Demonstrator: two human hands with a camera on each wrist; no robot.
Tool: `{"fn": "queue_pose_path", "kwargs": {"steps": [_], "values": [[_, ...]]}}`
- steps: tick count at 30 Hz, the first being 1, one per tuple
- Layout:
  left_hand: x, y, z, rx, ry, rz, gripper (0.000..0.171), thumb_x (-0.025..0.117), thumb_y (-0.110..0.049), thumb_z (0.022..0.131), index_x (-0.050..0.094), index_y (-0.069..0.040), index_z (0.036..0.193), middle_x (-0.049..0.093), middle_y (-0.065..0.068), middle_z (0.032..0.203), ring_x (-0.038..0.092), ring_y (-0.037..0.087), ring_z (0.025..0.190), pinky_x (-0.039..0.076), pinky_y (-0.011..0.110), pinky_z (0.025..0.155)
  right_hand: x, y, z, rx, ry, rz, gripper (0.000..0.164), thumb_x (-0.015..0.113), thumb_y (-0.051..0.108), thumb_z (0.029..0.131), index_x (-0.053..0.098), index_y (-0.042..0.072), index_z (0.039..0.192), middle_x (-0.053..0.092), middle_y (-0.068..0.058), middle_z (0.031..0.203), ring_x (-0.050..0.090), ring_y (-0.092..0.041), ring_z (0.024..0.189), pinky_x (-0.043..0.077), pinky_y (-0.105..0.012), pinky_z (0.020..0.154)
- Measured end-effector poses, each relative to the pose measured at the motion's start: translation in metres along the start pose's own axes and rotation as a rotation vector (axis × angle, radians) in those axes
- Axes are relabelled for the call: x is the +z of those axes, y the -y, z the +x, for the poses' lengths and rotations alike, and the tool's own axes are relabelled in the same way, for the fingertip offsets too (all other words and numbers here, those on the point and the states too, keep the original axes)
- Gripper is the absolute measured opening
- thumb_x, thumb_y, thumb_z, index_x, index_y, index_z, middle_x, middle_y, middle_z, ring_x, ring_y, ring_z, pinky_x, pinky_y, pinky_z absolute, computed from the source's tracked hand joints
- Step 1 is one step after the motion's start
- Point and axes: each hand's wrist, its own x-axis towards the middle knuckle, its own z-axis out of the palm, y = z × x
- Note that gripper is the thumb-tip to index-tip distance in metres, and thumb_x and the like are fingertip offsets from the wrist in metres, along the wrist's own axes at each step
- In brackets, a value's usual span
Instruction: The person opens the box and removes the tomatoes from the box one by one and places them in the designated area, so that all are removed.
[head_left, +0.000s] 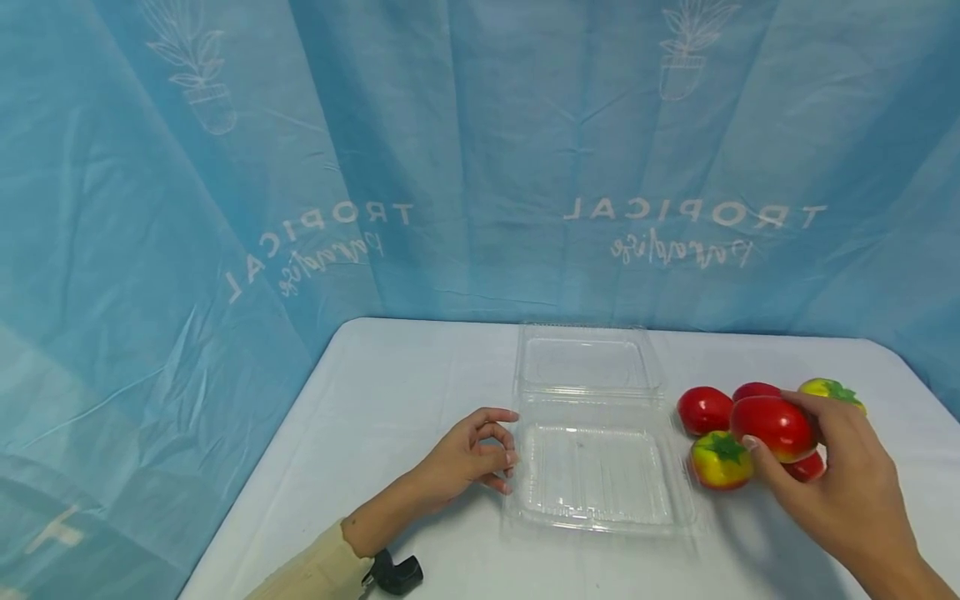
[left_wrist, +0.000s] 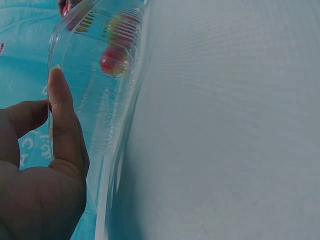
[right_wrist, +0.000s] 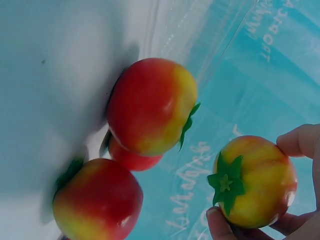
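In the head view my right hand point(head_left: 855, 467) holds a red and yellow toy tomato point(head_left: 772, 427) between thumb and fingers, raised over the others. Its yellow end and green leaf show in the right wrist view. Several more toy tomatoes lie beneath, among them a red tomato point(head_left: 705, 411) and a yellow tomato with a green leaf point(head_left: 722, 461). My left hand point(head_left: 472, 457) is at the left edge of a clear plastic clamshell container point(head_left: 596, 475), whose lid lies folded back. Thumb and finger pinch the container's rim point(left_wrist: 51, 90) in the left wrist view.
A white-covered table point(head_left: 420, 383) carries everything. Blue curtains point(head_left: 510, 167) with white lettering hang behind it and on the left. Beside my left wrist is a black object point(head_left: 397, 575). Another yellow tomato point(head_left: 832, 389) lies at the far right of the group.
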Motion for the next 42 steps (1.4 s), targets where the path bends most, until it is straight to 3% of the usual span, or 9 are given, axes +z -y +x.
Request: {"fn": "queue_pose_path", "kwargs": {"steps": [8, 20, 31, 42], "values": [[0.001, -0.001, -0.001, -0.001, -0.004, 0.005, 0.066, 0.067, 0.001, 0.100, 0.036, -0.002, 0.158, 0.054, 0.008, 0.113, 0.067, 0.022, 0.090, 0.066, 0.037, 0.073, -0.003, -0.010, 0.000, 0.062, 0.006, -0.040, 0.095, 0.098, 0.002, 0.064, 0.045, -0.009, 0.143, 0.047, -0.034, 0.133, 0.049, -0.051, 0.108, 0.052, -0.079, 0.079], [0.000, -0.001, 0.000, 0.007, 0.003, 0.011, 0.066, 0.067, 0.000, 0.101, 0.035, -0.002, 0.158, 0.054, 0.007, 0.113, 0.068, 0.021, 0.090, 0.066, 0.036, 0.073, -0.004, -0.027, 0.005, 0.229, 0.058, -0.079, 0.097, 0.092, 0.008, 0.074, 0.035, -0.013, 0.149, 0.042, -0.039, 0.136, 0.047, -0.058, 0.111, 0.052, -0.077, 0.082], [0.000, -0.001, 0.000, 0.005, -0.001, 0.014, 0.066, 0.068, 0.000, 0.100, 0.036, -0.001, 0.158, 0.054, 0.008, 0.113, 0.067, 0.022, 0.090, 0.066, 0.036, 0.073, -0.011, -0.047, 0.014, 0.287, 0.106, -0.091, 0.106, 0.093, 0.004, 0.069, 0.030, -0.015, 0.152, 0.037, -0.041, 0.136, 0.044, -0.058, 0.108, 0.060, -0.071, 0.069], [0.000, 0.000, 0.001, 0.002, 0.000, 0.017, 0.066, 0.068, 0.000, 0.100, 0.036, -0.001, 0.158, 0.054, 0.008, 0.113, 0.067, 0.022, 0.089, 0.066, 0.037, 0.073, -0.017, -0.059, 0.020, 0.341, 0.159, -0.130, 0.104, 0.094, 0.004, 0.068, 0.031, -0.017, 0.149, 0.033, -0.043, 0.137, 0.039, -0.061, 0.112, 0.059, -0.072, 0.070]]}}
